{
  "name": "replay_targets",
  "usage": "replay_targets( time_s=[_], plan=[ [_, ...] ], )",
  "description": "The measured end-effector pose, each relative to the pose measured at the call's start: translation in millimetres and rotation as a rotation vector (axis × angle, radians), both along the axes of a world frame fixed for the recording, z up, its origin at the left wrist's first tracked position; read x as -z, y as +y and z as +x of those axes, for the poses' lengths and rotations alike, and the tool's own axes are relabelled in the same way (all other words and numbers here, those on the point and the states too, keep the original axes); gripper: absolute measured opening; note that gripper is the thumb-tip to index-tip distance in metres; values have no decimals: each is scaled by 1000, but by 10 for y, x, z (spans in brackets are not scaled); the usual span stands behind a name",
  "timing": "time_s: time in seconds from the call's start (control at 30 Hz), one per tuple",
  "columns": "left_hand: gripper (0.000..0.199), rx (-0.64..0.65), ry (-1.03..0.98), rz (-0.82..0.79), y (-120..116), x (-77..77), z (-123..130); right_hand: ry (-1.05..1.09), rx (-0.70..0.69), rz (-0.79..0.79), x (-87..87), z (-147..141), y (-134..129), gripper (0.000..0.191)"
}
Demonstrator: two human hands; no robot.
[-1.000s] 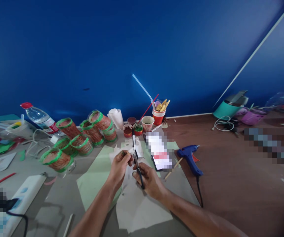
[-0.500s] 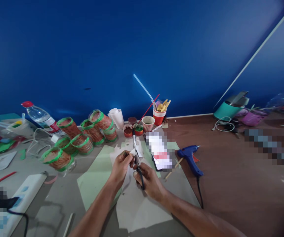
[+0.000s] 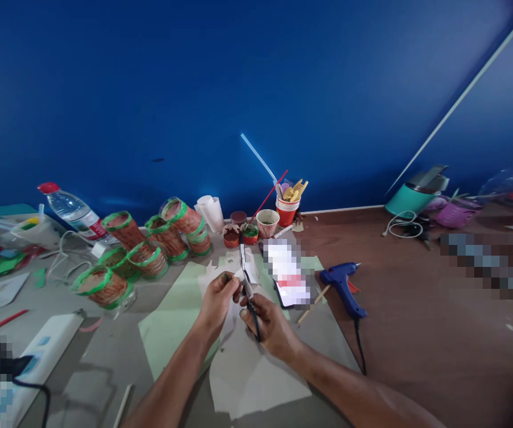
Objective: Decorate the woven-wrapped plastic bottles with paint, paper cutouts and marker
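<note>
Scissors (image 3: 246, 279) gripped by handles in right hand (image 3: 270, 324), fingers closed through loops; blades pointed away toward far edge of table (image 3: 416, 333), long axis roughly straight ahead. Small white paper piece (image 3: 239, 274) pinched between left hand (image 3: 217, 297) fingertips, held just left of blades, touching them. Whether blades were parted could not be told. Both held above white sheet (image 3: 256, 374) near front edge.
</note>
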State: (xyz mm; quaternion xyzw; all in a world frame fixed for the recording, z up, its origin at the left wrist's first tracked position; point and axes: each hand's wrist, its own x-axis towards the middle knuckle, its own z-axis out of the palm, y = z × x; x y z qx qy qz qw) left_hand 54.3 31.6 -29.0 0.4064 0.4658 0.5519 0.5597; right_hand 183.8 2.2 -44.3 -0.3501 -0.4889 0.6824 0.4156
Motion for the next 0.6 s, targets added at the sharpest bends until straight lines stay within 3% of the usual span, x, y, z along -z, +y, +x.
replay_targets(
  time_s=[0.27,0.6],
  plan=[
    [24,-13,211,40,29,-7,-137,-46,-17,-28,-18,29,22,42],
    [23,-60,218,73,40,-38,-143,-77,-54,-52,-59,60,48,43]
  ],
)
